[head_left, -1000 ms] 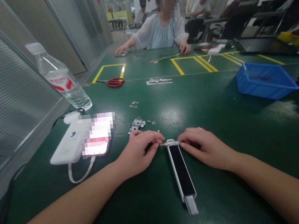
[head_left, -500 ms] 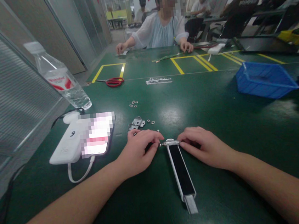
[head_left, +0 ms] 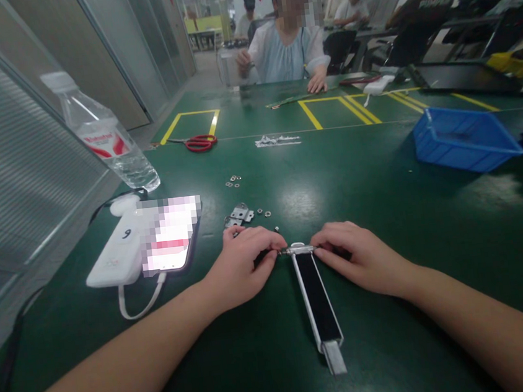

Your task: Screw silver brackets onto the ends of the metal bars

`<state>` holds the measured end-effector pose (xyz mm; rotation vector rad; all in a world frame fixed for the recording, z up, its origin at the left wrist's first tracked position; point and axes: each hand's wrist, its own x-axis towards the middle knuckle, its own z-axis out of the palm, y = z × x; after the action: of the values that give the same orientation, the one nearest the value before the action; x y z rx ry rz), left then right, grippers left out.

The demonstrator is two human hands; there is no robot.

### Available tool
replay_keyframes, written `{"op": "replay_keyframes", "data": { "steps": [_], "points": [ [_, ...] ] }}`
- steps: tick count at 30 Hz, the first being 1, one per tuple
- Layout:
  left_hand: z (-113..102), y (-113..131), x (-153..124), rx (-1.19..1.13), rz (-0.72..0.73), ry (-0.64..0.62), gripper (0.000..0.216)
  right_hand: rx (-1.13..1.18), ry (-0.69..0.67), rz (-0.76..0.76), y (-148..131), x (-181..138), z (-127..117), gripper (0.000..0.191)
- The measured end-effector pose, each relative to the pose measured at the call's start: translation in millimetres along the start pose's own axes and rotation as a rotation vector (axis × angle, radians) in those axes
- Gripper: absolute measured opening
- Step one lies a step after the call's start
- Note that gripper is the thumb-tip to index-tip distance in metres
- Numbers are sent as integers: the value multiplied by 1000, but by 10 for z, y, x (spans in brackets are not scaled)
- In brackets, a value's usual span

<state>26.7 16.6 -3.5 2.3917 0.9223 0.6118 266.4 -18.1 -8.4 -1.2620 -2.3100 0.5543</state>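
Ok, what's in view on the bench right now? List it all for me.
black bar: 1, black with silver edges, between the hands
silver pin: 1, silver, across the bar's far end
brackets: about 2, silver, ahead of the left hand
washers: several, silver, scattered around the brackets
phone: 1, lit screen, against the power bank
power bank: 1, white, left of the left hand
water bottle: 1, clear, red label, left edge
scissors: 1, red handles, far left
foil scrap: 1, silver, far middle
tray: 1, blue, right side
table: 1, green, under everything
co-worker: 1, pale blouse, across the table
left hand: 1, pinching the pin's near end
right hand: 1, pinching the pin's other end
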Motion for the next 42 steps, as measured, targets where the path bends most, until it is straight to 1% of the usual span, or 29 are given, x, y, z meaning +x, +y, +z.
{"op": "replay_keyframes", "data": {
  "steps": [8, 13, 17, 21, 30, 42],
  "points": [
    [7, -5, -2, 13, -2, 15, 20, -2, 12, 0, 3, -4, 3, 14],
    [6, 6, -2, 21, -3, 42, 19, -6, -5, -9, 1, 0, -5, 14],
    [3, 14, -2, 14, -15, 35, 15, -17, 2, -10, 2, 2, -10, 15],
    [8, 16, -7, -7, 11, 74, 15, -10, -4, -11, 2, 1, -10, 15],
    [-1, 19, -5, 58, -17, 24, 13, -5, 10, 0, -3, -3, -5, 14],
    [-32, 27, 18, -45, 48, 66, 11, -8, 6, 4, -2, -7, -5, 16]
  ]
}}
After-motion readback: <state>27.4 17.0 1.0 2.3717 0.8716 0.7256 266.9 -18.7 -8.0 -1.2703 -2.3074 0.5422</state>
